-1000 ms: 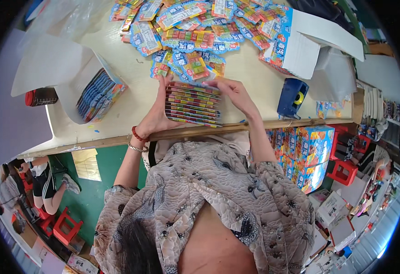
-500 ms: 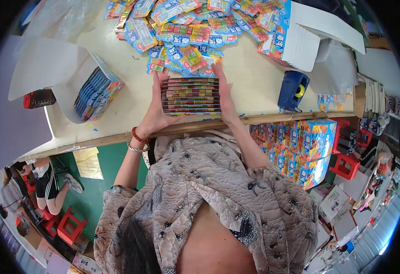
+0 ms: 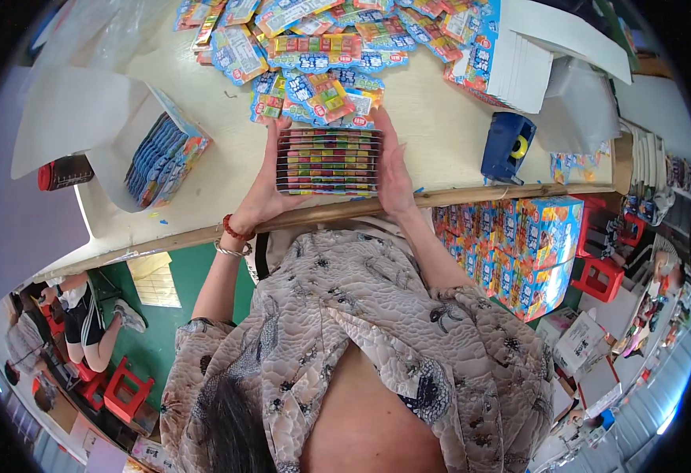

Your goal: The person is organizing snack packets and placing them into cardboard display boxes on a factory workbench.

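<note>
Near the front edge of the table I hold a stack of blister packs point(image 3: 329, 162), with rows of coloured pieces showing between their thin edges. My left hand point(image 3: 267, 189) presses against the stack's left side, its thumb along the near edge. Against the right side lies my right hand point(image 3: 395, 177), fingers stretched toward the far end. Just beyond the stack, loose blister packs point(image 3: 314, 51) on blue and orange cards lie in a heap, the closest ones almost touching my fingertips.
At left stands an open box point(image 3: 190, 162) filled with packs, its white flap raised. A blue tape dispenser point(image 3: 505, 150) and flat white cartons point(image 3: 521, 71) are at right. Printed boxes point(image 3: 511, 244) are stacked below the table edge. Red stools point(image 3: 128, 390) and a person are behind at left.
The stack has tipped slightly, so more of the coloured rows shows. Both hands stay at its sides, barely shifted. The heap looks the same.
</note>
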Motion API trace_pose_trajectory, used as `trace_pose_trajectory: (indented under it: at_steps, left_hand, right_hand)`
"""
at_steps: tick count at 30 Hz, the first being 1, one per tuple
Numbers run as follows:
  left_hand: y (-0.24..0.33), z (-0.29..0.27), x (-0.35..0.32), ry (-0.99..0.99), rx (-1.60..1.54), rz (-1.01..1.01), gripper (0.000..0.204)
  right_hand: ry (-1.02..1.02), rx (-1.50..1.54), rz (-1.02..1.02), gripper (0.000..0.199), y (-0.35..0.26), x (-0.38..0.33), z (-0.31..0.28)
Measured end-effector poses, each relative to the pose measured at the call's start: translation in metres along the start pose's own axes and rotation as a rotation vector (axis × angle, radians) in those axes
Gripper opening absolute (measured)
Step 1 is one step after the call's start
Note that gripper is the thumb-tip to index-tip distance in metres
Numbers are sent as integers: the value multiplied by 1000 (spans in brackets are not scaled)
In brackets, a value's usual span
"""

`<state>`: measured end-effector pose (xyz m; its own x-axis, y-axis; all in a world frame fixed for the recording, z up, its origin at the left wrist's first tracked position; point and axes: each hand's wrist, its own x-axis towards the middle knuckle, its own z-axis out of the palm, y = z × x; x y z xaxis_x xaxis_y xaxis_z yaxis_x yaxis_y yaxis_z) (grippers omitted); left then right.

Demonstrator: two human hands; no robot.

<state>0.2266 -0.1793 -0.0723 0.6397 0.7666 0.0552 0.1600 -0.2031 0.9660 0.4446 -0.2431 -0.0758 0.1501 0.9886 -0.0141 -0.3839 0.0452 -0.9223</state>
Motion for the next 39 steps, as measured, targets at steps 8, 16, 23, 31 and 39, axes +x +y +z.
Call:
trace_pose_trajectory:
  at_steps: [8, 16, 23, 31, 39]
  left_hand:
    - [3, -2, 0, -8, -1, -11, 116]
    - [0, -2, 0, -2, -31, -20, 115]
    - [1, -3, 0, -13, -12, -19, 115]
    - [1, -2, 0, -11, 85, 17, 116]
    - [1, -3, 0, -30, -8, -29, 116]
  right_hand:
    - [-30, 152, 109, 78, -11, 3, -21]
    - [-25, 166, 138, 81, -7, 5, -24]
    - [-23, 186, 159, 80, -9, 6, -23]
    - [-8, 156, 192, 74, -7, 6, -28]
    - [47, 82, 226, 55, -11, 9, -27]
